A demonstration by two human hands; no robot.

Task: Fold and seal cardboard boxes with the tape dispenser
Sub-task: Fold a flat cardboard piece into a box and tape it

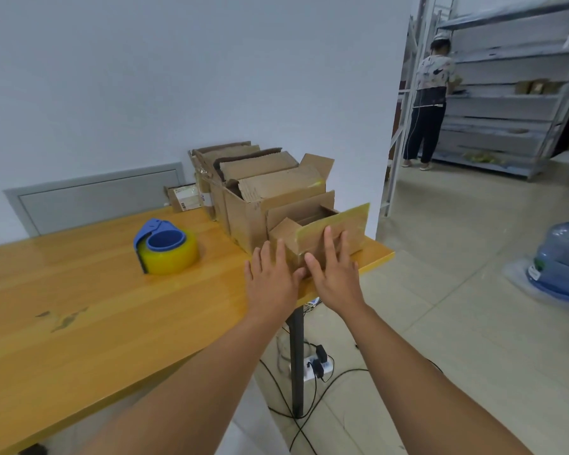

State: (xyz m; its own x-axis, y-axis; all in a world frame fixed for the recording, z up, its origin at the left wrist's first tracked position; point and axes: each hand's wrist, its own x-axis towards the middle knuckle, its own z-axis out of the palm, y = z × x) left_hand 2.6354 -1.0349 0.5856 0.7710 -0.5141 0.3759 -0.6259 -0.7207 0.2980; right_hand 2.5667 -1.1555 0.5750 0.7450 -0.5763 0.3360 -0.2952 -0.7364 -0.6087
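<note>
A small open cardboard box stands at the far right corner of the wooden counter, its flaps up and yellowish tape showing along the edge of the near flap. Both hands are laid against its near side with straight, spread fingers, so neither grip is closed round anything. The left hand lies flat at the box's left near corner, partly over the counter top, its thumb pointing toward the other hand. The right hand presses flat on the box's front wall and near flap, the fingertips reaching up to the taped flap edge. Just behind the small box, along the right edge of the counter, stands a larger open carton packed with upright flattened cardboard sheets. The tape dispenser, blue with a roll of yellowish clear tape, sits on the counter to the left of the boxes, well apart from both hands. Beyond the counter's right edge, on the tiled floor, lie a power strip with cables under the counter and a blue water jug farther right. In the background a person stands at metal shelving.
</note>
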